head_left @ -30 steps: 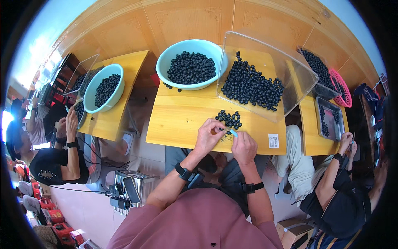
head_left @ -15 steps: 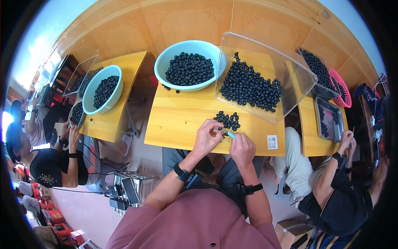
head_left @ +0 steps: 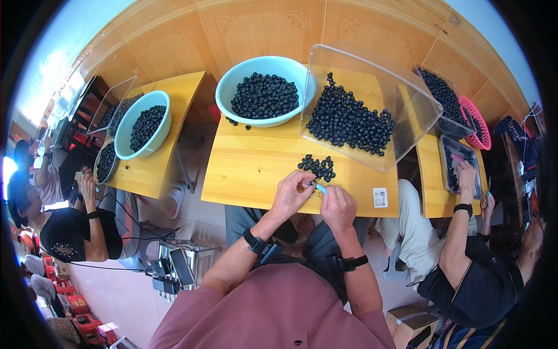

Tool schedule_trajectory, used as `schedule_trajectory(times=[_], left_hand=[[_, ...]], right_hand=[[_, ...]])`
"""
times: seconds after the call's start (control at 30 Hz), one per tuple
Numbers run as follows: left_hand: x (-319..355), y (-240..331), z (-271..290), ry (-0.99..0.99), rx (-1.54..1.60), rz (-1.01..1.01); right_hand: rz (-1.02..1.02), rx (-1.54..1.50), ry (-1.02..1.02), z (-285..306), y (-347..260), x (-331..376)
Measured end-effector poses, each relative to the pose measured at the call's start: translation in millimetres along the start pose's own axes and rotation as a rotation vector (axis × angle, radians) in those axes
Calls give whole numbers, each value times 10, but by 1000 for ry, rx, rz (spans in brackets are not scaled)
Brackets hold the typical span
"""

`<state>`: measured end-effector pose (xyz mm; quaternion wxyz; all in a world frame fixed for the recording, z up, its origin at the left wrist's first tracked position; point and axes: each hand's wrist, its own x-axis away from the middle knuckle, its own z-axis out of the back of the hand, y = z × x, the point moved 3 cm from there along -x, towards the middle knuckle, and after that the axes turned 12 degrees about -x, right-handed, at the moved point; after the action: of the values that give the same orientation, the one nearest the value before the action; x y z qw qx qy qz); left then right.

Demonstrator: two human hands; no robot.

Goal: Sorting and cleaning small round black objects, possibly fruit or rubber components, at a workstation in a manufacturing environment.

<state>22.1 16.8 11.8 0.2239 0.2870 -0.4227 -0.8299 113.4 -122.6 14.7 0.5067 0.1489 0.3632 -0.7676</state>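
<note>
My left hand (head_left: 292, 192) and my right hand (head_left: 337, 206) meet at the near edge of a yellow wooden table (head_left: 256, 166). The right hand grips a small light-blue tool (head_left: 321, 188). The left hand's fingertips pinch something small against that tool; it is too small to identify. Just beyond the hands lies a small pile of dark round beads (head_left: 318, 167). Farther back stand a teal bowl (head_left: 265, 90) full of the same beads and a tilted clear plastic tray (head_left: 366, 104) holding many more.
A person in black sits at the left beside another yellow table (head_left: 152, 168) with a teal bowl (head_left: 142, 124) of beads. At the right another person's hand (head_left: 467, 174) rests by a metal tray (head_left: 459, 160) and a pink basket (head_left: 478, 123).
Both hands have stayed together at the table edge, shifting only slightly; the bead pile, bowl and tray are unchanged.
</note>
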Motion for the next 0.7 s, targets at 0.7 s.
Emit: schedule_trajectory(times=[0.7], left_hand=[[-10,-65,-52,-26,108,64]], right_hand=[[-48,2,-42,-14,24,-4]])
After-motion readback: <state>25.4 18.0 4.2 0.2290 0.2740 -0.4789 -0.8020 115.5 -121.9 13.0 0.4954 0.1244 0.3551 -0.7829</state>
